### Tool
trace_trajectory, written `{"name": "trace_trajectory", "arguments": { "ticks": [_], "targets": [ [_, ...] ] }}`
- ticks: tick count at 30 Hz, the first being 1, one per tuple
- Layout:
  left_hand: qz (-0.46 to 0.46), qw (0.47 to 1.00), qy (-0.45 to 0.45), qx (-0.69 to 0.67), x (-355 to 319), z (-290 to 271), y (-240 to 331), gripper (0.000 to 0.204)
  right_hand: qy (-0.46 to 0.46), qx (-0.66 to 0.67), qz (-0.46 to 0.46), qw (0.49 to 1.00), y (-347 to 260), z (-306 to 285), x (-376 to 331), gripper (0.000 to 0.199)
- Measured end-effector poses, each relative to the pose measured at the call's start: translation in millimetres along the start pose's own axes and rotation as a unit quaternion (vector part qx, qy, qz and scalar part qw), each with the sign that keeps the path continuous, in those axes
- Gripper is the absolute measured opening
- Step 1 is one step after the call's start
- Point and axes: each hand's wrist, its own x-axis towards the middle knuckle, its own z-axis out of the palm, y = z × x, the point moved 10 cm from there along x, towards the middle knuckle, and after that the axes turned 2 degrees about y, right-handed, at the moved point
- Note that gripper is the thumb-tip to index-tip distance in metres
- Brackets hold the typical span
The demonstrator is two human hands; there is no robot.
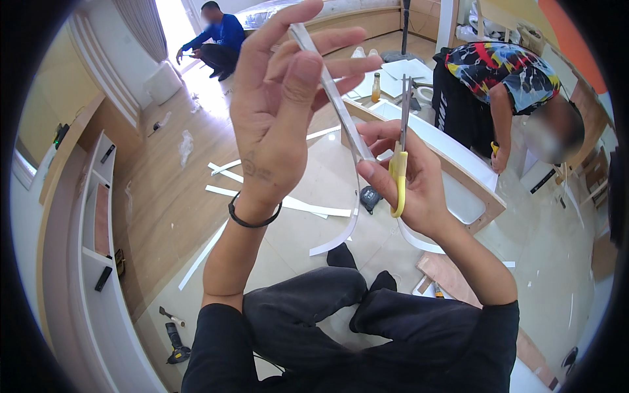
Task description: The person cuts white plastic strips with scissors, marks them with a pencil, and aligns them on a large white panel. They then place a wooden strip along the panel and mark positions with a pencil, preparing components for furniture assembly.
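- White, thin edging strip (pixel 346 121) is held up in the air, on no bench, spanning both hands.
- Left hand (pixel 272 124): fingers spread, strip crossing them by the thumb; cannot tell whether it pinches.
- Right hand (pixel 419 183): thumb and forefinger clamped on the strip; palm keeps yellow-handled scissors (pixel 398 177), blades upward, off the strip.
- Done, by judgement: several loose white strips (pixel 282 200) lie on the tile floor (pixel 544 255), at its edge with the wood flooring (pixel 157 216); whether cut or offcuts, unclear.
- Left, by judgement: held length looks unfixed, likely untrimmed.
- Writing: white lettering on a co-worker's black trousers (pixel 441 111); marks on the tape measure (pixel 370 199) too small to read.
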Motion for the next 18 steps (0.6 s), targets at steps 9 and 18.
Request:
{"name": "trace_trajectory", "arguments": {
  "ticks": [9,18],
  "targets": [
    [-0.01,0.994,0.105,0.025,5,-4,4,0.038,0.034,0.117,-0.015,0.992,10,11,-3,0.037],
    [0.1,0.961,0.247,0.07,31,-89,14,0.026,-0.07,0.04,0.067,0.995,69,38,-23,0.041]
  ]
}}
